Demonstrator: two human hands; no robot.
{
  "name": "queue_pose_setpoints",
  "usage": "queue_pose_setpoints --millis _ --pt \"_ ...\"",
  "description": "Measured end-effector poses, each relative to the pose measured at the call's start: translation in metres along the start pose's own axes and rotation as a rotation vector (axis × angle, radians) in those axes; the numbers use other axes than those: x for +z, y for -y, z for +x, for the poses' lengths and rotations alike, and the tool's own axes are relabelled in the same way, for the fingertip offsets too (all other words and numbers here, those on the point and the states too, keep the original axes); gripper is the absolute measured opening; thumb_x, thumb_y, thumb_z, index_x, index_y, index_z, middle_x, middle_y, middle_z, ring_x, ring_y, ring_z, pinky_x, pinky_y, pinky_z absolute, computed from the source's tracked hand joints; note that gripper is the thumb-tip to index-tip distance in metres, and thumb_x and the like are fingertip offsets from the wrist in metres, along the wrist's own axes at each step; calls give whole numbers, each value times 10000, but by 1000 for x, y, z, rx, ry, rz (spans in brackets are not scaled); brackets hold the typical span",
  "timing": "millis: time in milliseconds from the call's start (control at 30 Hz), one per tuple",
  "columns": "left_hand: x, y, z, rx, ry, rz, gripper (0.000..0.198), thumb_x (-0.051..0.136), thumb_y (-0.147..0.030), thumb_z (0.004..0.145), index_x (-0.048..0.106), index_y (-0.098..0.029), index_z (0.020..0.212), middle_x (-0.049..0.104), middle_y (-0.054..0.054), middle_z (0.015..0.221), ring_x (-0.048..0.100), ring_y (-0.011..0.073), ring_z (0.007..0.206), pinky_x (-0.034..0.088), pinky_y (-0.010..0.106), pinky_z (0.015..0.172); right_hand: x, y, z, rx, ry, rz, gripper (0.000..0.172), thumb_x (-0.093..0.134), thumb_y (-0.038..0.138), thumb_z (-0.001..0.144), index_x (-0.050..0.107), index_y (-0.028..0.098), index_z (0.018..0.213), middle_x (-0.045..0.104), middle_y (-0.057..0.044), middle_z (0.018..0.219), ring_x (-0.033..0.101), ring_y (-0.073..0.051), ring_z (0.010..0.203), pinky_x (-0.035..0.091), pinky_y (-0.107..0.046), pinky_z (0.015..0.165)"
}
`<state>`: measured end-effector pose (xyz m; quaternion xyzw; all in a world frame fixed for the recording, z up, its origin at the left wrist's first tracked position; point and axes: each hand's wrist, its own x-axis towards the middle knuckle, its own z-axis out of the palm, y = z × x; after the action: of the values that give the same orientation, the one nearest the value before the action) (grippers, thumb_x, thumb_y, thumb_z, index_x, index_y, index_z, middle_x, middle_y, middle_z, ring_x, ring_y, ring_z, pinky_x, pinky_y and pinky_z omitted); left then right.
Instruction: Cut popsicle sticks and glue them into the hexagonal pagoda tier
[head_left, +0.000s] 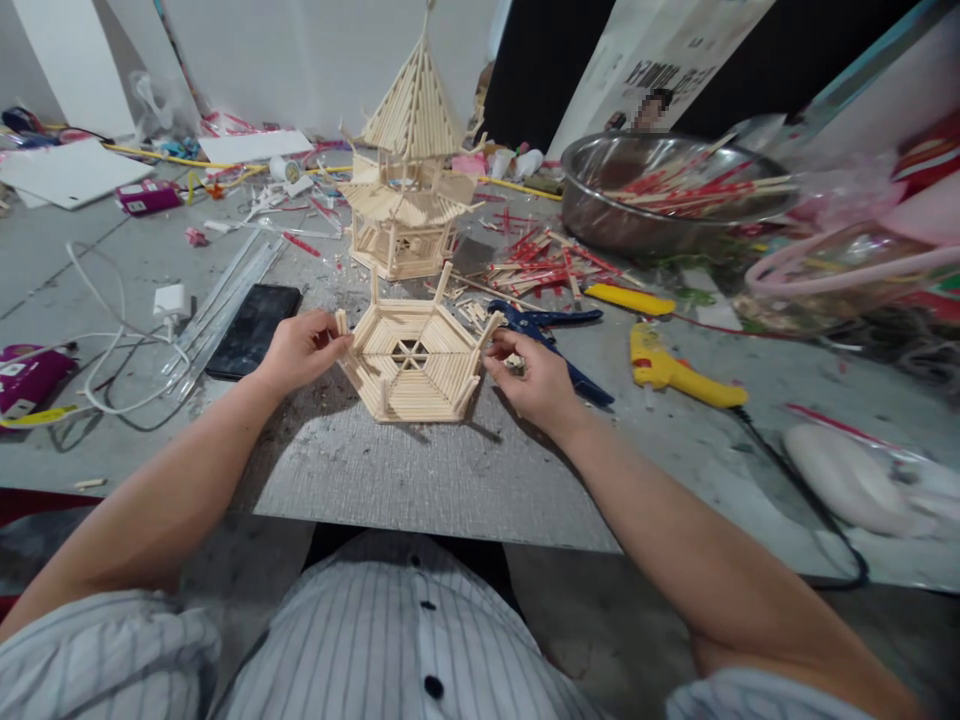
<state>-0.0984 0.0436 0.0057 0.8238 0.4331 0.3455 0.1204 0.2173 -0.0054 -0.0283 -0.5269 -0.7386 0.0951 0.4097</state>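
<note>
A hexagonal stick base (420, 402) sits low over the table in front of me, built from pale wooden sticks in rings, with short posts standing at its corners and a spoked opening in the middle. Thumb and fingers of my left hand (304, 350) pinch its left corner post. On the opposite side, my right hand (531, 378) has its fingers at the right corner post, curled with the thumb close to the rim. Right behind it stands a tiered stick pagoda (409, 200) with a pointed roof. Blue-handled cutting pliers (577, 375) lie beside my right hand.
A black phone (253, 330) and a white charger (172, 302) with cable lie at left. Rightward are a yellow glue gun (682, 375), a yellow utility knife (630, 298), red-tipped sticks (536, 265) and a steel basin (600, 205) of sticks.
</note>
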Motion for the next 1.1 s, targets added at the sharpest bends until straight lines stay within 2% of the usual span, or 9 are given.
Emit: queue_pose_setpoints --millis 467,667,833,967,1100 --pt "-2 -3 -1 87 27 -10 145 536 -281 712 523 -196 596 546 8 565 502 130 522 409 280 526 -6 -24 8 54 -43 -170 250 500 327 785 653 182 918 691 -107 867 623 -227 723 479 -380 664" --pt "-1 -4 -3 100 14 -7 132 521 -256 691 507 -198 574 531 8 558 500 134 523 411 286 534 -7 -24 8 63 0 -176 235 505 323 775 659 170 865 688 -105 795 624 -234 700 476 -390 670" --pt "-2 -7 -5 123 10 -23 231 510 -304 752 477 -195 551 487 5 535 464 127 507 378 279 515 -7 -23 7 64 -7 -130 230 502 342 776 653 187 853 689 -92 799 624 -230 708 479 -400 690" --pt "-5 -4 -7 84 -85 -102 380 371 -395 879 480 -201 570 486 6 550 468 127 521 380 268 515 -8 -20 6 63 -65 -87 237 498 348 777 653 189 857 690 -94 828 628 -229 755 484 -405 720" --pt "-6 1 -6 -26 -190 -60 376 352 -407 899 555 -198 661 555 6 599 496 119 539 388 245 519 -17 -16 18 163 -133 -12 206 523 339 761 653 204 847 695 -74 834 631 -220 755 489 -389 715"
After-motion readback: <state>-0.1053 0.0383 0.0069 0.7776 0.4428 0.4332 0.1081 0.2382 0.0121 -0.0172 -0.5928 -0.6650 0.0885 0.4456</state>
